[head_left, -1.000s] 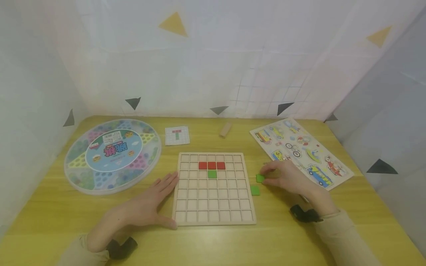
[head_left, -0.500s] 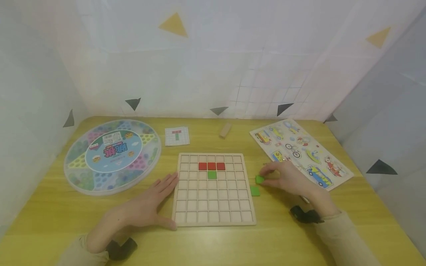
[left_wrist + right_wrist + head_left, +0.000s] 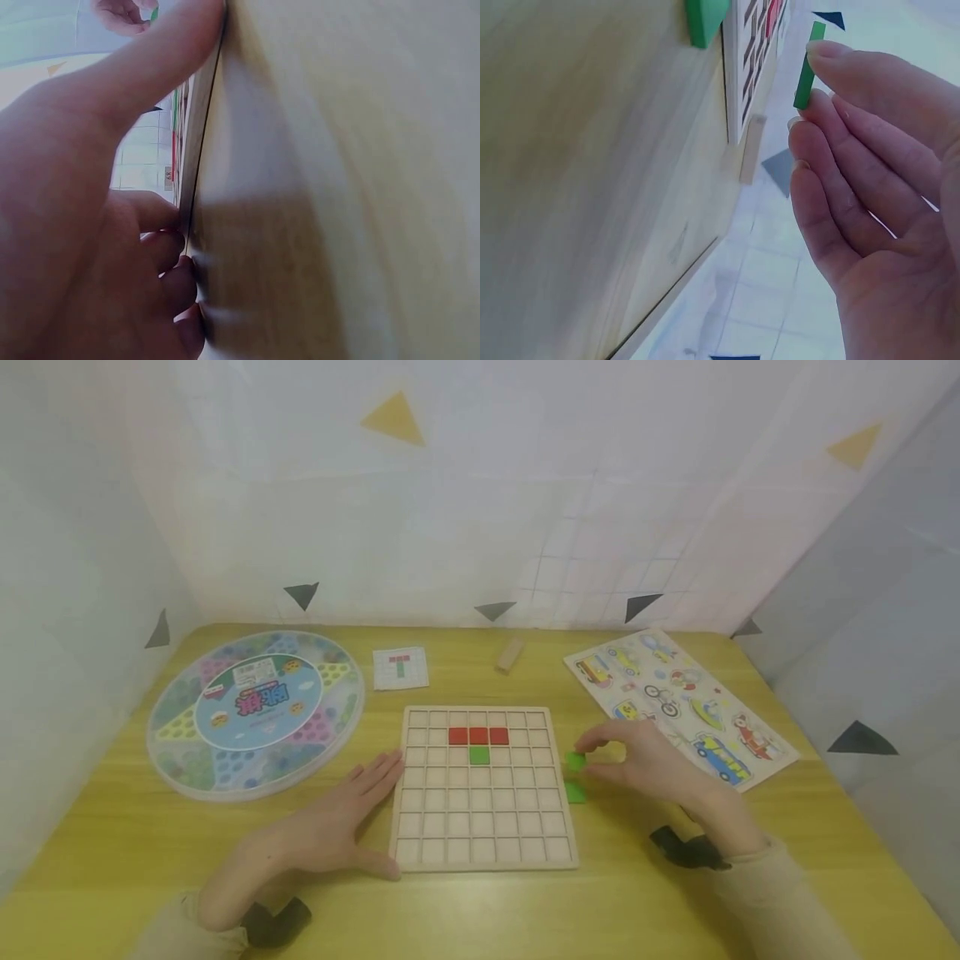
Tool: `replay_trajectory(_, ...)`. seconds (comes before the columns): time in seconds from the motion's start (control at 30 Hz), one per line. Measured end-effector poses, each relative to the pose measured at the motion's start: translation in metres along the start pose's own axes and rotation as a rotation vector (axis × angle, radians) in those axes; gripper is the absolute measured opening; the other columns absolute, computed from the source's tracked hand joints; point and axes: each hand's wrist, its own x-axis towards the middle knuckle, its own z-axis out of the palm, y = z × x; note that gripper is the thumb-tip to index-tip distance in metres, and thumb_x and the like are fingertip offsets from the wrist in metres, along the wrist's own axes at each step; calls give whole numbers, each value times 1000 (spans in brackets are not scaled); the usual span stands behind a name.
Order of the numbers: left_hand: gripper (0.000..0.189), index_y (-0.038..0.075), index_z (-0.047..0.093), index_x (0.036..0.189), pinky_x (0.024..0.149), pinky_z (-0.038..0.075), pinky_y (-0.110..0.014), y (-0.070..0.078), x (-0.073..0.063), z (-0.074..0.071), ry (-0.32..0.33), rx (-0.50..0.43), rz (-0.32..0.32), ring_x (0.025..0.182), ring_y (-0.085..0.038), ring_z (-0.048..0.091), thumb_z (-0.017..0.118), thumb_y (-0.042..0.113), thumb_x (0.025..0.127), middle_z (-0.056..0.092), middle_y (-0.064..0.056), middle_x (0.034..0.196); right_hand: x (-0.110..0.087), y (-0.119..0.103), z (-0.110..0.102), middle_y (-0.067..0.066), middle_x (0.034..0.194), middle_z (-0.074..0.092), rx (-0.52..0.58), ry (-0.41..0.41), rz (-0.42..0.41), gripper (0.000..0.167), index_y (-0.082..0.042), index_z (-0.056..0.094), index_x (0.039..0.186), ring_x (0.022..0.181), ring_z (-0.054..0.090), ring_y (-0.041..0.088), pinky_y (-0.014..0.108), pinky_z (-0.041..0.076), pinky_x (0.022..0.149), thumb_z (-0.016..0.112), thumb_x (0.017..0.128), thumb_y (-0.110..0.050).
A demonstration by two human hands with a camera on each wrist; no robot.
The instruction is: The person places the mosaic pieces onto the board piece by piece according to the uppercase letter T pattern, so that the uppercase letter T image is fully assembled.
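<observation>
A square wooden grid board (image 3: pixel 483 825) lies mid-table. Three red tiles (image 3: pixel 478 736) sit side by side in its second row, and one green tile (image 3: pixel 479 755) fills the cell beneath the middle one. My left hand (image 3: pixel 330 827) rests at the board's left edge, fingers and thumb spread straight against it. Thumb and fingertips of my right hand (image 3: pixel 645 764) pinch a second green tile (image 3: pixel 810 66), raised off the table just right of the board. Another green tile (image 3: pixel 575 792) lies on the table against the board's right edge.
A card (image 3: pixel 401 668) printed with a red and green T pattern lies behind the board. Beside it is a small wooden block (image 3: pixel 510 656). A round Chinese checkers set (image 3: pixel 258 714) occupies the left; a picture puzzle board (image 3: pixel 678 702) lies at the right.
My right hand has lifted the pinched green tile slightly and shifted it left, nearer the board's right edge. The left hand and board stay put.
</observation>
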Motion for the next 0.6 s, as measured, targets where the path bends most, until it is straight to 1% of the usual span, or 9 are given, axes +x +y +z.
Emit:
replay_trajectory(0.07,126,7,10,161,125,7,-55,0,0,0,0,-2,-1,155,-32,4,73,71,72,1,-8,169,4,-4,2,-15,103,73,4,-4,-1,28,-23,74,104,98,66,8,41,58,87,85,80,-16)
replay_trajectory(0.2,126,6,10,161,125,7,-55,1,-1,-1,0,-5,3,155,-33,4,74,70,73,1,-9,169,12,-12,5,-15,103,72,23,-27,48,27,-24,74,105,99,65,10,42,57,89,85,80,-22)
replay_trajectory(0.27,126,6,10,161,125,7,-55,1,-1,-1,2,-6,5,155,-33,4,74,70,73,1,-9,169,17,-16,7,-14,103,72,36,-32,52,27,-23,74,105,99,65,12,43,56,90,85,80,-21)
replay_trajectory(0.3,126,6,10,161,125,7,-56,1,-1,-1,3,-6,5,155,-33,4,74,70,73,1,-9,169,19,-18,9,-13,103,72,44,-30,43,27,-22,74,105,99,65,13,44,56,90,84,81,-19)
replay_trajectory(0.37,126,6,10,161,125,7,-56,1,-1,-1,4,-5,4,155,-33,4,74,70,72,2,-9,169,24,-22,11,-10,103,73,50,-18,-2,26,-19,75,105,98,66,14,44,57,88,84,81,-16)
replay_trajectory(0.47,126,6,10,161,125,7,-56,2,-1,-1,0,-14,1,155,-33,3,74,70,73,1,-8,169,31,-28,15,-9,102,74,54,-1,-62,24,-17,75,103,96,67,13,44,58,86,83,81,-13)
replay_trajectory(0.6,126,6,9,161,125,7,-56,2,-1,-1,-3,-27,-1,155,-34,3,74,69,73,0,-8,169,42,-41,17,-11,101,73,48,-8,-91,23,-18,75,103,95,66,11,43,58,86,83,82,-16)
